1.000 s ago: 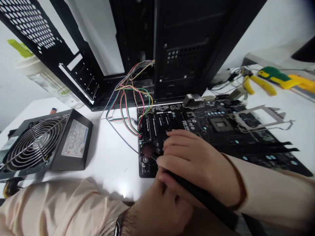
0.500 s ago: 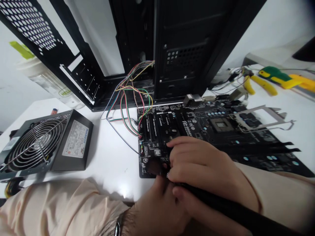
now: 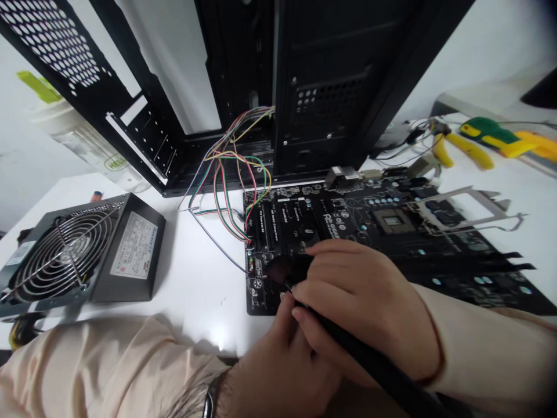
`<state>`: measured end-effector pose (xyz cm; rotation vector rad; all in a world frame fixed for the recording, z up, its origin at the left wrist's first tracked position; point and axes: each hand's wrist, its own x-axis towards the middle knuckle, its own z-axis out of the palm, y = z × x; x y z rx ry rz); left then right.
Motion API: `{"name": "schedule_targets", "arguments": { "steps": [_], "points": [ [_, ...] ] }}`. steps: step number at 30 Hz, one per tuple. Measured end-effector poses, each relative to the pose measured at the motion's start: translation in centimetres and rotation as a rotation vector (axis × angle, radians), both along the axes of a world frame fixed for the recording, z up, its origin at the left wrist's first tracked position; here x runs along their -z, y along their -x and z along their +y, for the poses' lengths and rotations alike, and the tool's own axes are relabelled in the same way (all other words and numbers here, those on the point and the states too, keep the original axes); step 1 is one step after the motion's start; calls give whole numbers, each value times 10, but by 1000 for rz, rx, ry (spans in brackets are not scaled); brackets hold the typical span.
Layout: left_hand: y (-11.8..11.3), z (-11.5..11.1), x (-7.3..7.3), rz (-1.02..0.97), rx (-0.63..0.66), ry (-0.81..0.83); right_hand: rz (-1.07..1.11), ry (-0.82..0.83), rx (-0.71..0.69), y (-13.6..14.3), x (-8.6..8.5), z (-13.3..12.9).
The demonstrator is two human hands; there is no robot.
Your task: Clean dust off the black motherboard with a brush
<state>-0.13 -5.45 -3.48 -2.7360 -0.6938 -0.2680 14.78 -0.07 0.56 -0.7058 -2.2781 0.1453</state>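
Observation:
My right hand [image 3: 365, 307] is closed round the black handle of a brush [image 3: 348, 339], which runs down toward the lower right. Its dark bristles, partly blurred, rest over the left part of a black motherboard [image 3: 348, 232]. Low and to the left of the brush, my left hand [image 3: 282, 360] has its thumb at the board's near edge, close to the brush neck. The other left fingers are folded and mostly hidden, seemingly holding that edge. Thin coloured wires [image 3: 221, 174] lead from the computer case [image 3: 322, 75] to the board's left end. The metal CPU socket frame [image 3: 470, 209] stands raised.
A power supply [image 3: 134, 249] with a fan grille lies at the left. Behind it stands a clear bottle [image 3: 91, 139] with a green tab. Yellow-handled pliers [image 3: 470, 152] and a green-and-yellow tool [image 3: 491, 136] lie at the back right, near some loose cables.
The brush bristles have moved away from me across the board, off its near edge. My right hand has shifted slightly with the brush. The left hand stays nearly in place.

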Motion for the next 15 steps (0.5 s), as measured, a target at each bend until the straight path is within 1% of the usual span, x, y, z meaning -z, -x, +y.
{"name": "schedule_targets", "arguments": {
  "steps": [2,6,9,13,15],
  "points": [
    [1,0,-2,-74,-26,-52,-14,-17,2,1,3,0],
    [0,2,-3,-92,-20,-34,57,41,-23,-1,3,-1],
    [-1,0,2,-81,-26,-43,75,19,-13,-3,2,0],
    [-2,-2,11,-79,-22,-60,8,2,-21,-2,2,1],
    [-2,-2,13,3,19,-22,-5,21,-26,-1,3,1]
  ]
}}
